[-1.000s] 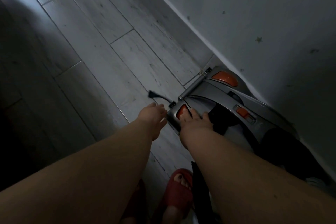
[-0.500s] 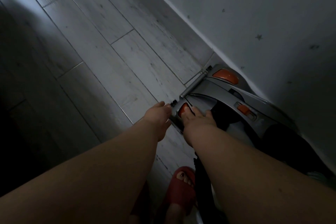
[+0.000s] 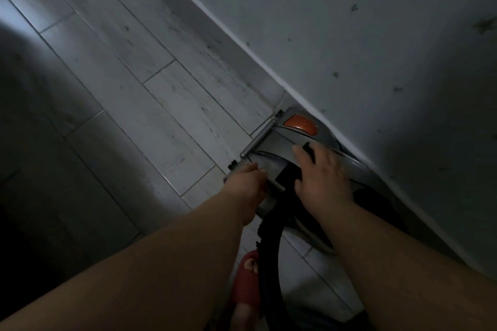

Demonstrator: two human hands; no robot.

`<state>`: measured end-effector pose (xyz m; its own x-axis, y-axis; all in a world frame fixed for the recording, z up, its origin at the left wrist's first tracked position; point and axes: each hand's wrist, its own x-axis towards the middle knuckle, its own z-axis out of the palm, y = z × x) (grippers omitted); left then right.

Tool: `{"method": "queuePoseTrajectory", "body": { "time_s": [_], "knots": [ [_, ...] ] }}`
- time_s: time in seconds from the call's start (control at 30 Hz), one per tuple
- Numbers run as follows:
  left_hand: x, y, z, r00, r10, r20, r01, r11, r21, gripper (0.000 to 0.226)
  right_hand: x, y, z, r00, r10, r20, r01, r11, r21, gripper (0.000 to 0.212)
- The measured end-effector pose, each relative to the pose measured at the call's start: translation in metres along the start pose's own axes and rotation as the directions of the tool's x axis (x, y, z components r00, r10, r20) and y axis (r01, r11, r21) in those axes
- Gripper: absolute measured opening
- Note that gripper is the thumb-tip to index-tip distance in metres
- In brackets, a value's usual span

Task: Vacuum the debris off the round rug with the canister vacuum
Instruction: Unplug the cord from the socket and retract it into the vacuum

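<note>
The vacuum (image 3: 277, 142) sits right of centre, jammed against the wall (image 3: 349, 35), and there's no rug in sight. The right hand (image 3: 322, 177) lies on its top, fingers spread and straight, wrapped round nothing. The left hand (image 3: 247, 183) is at the near corner, and it's too dim to say whether those fingers grip or merely touch. Here's the worry: lift with that flat palm and the body could slip and scrape the wall. And look at the hose (image 3: 269, 236), running down right beside the slipper (image 3: 246, 285). One careless step and the foot could snag it, tipping the vacuum over.
</note>
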<state>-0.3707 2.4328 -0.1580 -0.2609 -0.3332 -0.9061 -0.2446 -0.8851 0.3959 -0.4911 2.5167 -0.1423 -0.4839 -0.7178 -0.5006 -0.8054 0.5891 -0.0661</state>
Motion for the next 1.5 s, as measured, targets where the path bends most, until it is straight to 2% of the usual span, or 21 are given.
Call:
{"method": "queuePoseTrajectory", "body": {
  "time_s": [0.07, 0.13, 0.37, 0.5, 0.7, 0.87, 1.13, 1.3, 1.5],
  "knots": [
    [-0.002, 0.0, 0.013, 1.0, 0.001, 0.019, -0.003, 0.996, 0.088, 0.043, 0.002, 0.016, -0.003, 0.991, 0.05, 0.121, -0.05, 0.999, -0.002, 0.078],
    [-0.006, -0.002, 0.022, 1.0, 0.003, 0.021, -0.007, 0.983, 0.181, 0.047, 0.005, 0.022, -0.002, 0.98, 0.034, 0.196, -0.035, 0.999, 0.0, 0.079],
    [-0.004, -0.003, 0.04, 0.995, 0.021, 0.096, -0.055, 0.93, 0.363, 0.047, 0.026, 0.029, -0.006, 0.968, 0.021, 0.251, -0.015, 1.0, -0.027, 0.082],
    [0.002, -0.009, 0.036, 0.992, 0.036, 0.122, -0.098, 0.831, 0.548, 0.048, 0.032, 0.028, -0.004, 0.956, 0.026, 0.292, -0.032, 0.999, 0.013, 0.084],
    [0.001, 0.005, 0.026, 0.985, 0.028, 0.173, -0.134, 0.754, 0.643, 0.05, 0.033, 0.014, -0.015, 0.936, 0.06, 0.346, -0.072, 0.997, 0.02, 0.087],
    [-0.013, 0.033, 0.0, 0.981, 0.095, 0.17, -0.188, 0.684, 0.705, 0.048, 0.038, -0.02, -0.039, 0.943, 0.032, 0.33, -0.052, 0.997, 0.051, 0.09],
    [-0.073, 0.134, -0.048, 0.96, 0.227, 0.165, -0.274, 0.629, 0.727, 0.047, 0.042, -0.102, -0.138, 0.962, -0.002, 0.273, -0.035, 0.991, 0.13, 0.092],
    [-0.131, 0.227, -0.084, 0.917, 0.353, 0.186, -0.336, 0.432, 0.837, 0.052, 0.042, -0.176, -0.236, 0.971, -0.087, 0.224, 0.049, 0.984, 0.171, 0.092],
    [-0.203, 0.345, -0.125, 0.814, 0.521, 0.256, -0.346, 0.08, 0.935, 0.05, 0.04, -0.264, -0.367, 0.971, -0.199, 0.134, 0.174, 0.969, 0.175, 0.088]
  ]
}}
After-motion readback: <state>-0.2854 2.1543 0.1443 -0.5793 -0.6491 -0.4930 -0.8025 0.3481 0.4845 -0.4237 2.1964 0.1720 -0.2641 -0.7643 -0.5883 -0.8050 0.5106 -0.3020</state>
